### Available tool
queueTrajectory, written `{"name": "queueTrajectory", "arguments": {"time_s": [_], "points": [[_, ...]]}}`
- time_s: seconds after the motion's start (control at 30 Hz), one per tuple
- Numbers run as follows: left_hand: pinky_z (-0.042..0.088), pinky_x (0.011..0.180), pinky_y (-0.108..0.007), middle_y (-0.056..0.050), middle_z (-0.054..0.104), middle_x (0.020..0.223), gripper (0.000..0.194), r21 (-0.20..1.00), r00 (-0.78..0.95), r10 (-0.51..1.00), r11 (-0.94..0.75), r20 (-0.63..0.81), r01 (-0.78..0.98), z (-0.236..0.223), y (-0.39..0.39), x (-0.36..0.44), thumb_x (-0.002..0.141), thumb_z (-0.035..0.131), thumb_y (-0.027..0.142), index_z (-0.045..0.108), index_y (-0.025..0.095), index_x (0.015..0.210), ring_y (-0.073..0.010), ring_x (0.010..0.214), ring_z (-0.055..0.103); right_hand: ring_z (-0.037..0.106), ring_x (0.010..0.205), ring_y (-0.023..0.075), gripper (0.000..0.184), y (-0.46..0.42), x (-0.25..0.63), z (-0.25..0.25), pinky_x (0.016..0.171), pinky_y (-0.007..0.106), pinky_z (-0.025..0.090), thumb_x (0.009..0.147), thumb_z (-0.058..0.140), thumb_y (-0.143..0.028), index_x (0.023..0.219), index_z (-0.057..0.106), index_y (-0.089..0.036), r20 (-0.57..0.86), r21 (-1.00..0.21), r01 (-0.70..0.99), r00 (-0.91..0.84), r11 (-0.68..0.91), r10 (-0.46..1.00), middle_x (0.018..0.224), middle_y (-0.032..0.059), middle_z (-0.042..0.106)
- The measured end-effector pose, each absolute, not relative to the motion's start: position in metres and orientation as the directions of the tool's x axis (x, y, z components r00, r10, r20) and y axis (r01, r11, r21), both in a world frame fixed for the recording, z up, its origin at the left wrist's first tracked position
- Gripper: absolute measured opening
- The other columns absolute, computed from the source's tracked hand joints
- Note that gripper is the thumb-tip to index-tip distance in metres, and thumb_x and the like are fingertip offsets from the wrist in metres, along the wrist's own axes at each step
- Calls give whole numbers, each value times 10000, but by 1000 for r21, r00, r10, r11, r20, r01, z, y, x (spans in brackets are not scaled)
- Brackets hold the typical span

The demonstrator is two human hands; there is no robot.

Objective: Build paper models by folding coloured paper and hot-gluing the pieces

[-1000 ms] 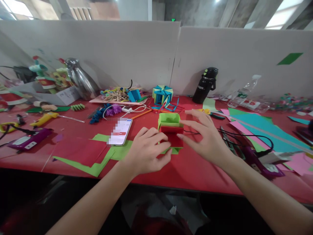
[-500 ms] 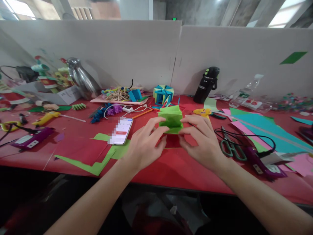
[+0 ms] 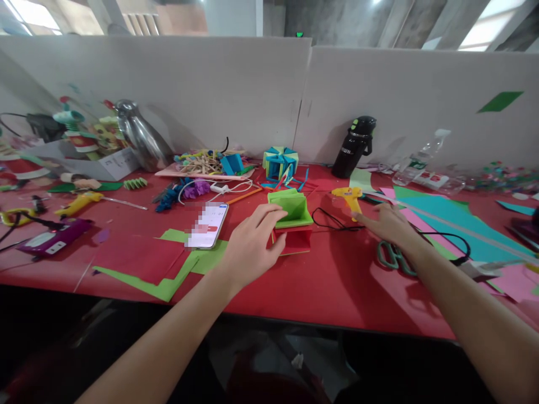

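Note:
My left hand has its thumb and fingers closed on the left side of a folded paper piece. The piece has a light-green pleated part on top and a red box-like part below. It rests on the red table. My right hand reaches out to the right, fingers extended and apart. Its foremost fingertip is at the lower end of the handle of a yellow glue gun; whether they touch I cannot tell. Green-handled scissors lie under my right wrist, partly hidden.
A phone lies left of my left hand, near red paper sheets. Behind stand a blue-and-yellow paper wheel and a black bottle. A black cable runs across the table. Coloured sheets spread at right.
My right hand has left the paper piece and moved right to the glue gun. My left hand stays on the piece. Earlier, the green part was tipped up between both hands.

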State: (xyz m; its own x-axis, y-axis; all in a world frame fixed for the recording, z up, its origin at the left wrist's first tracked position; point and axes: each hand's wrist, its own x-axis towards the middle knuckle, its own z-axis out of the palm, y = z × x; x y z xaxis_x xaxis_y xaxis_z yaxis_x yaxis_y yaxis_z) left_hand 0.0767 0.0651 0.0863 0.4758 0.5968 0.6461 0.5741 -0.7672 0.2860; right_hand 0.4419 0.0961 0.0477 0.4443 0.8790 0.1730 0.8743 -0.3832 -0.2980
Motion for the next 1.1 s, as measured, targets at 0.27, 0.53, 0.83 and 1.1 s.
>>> {"name": "queueTrajectory", "arguments": {"time_s": [0.27, 0.53, 0.83, 1.1], "points": [[501, 1056, -415, -110, 584, 1315, 370, 310, 468, 602, -769, 647, 559, 83, 73, 76, 919, 615, 167, 524, 200, 1277, -235, 1258, 570, 667, 962, 390, 306, 144, 423, 38, 766, 465, 487, 756, 686, -370, 933, 648, -124, 88, -513, 790, 438, -336, 895, 1045, 266, 684], [482, 1081, -430, -123, 563, 1347, 383, 314, 481, 615, -762, 625, 567, 75, 83, 78, 916, 653, 168, 521, 180, 1276, -248, 1298, 544, 579, 557, 148, 276, 81, 397, 81, 542, 299, 459, 851, 671, -422, 999, 638, -192, 115, -903, 428, 145, 42, 983, 889, 92, 729], [469, 1089, -464, -124, 538, 1367, 404, 344, 482, 610, -774, 629, 532, 74, 90, 82, 906, 634, 137, 499, 202, 1282, -259, 1314, 526, 718, 812, 236, 206, 22, 344, 107, 739, 347, 574, 894, 651, -406, 992, 725, -242, 351, -634, 673, -187, 380, 917, 874, 30, 760], [485, 1071, -435, -119, 553, 1353, 404, 326, 497, 589, -791, 637, 518, 72, 90, 84, 913, 630, 128, 489, 194, 1285, -248, 1319, 519, 726, 808, 319, 283, 19, 333, 109, 767, 453, 564, 890, 563, -382, 928, 738, -162, 386, -406, 837, -207, 367, 899, 869, 115, 766]]}}
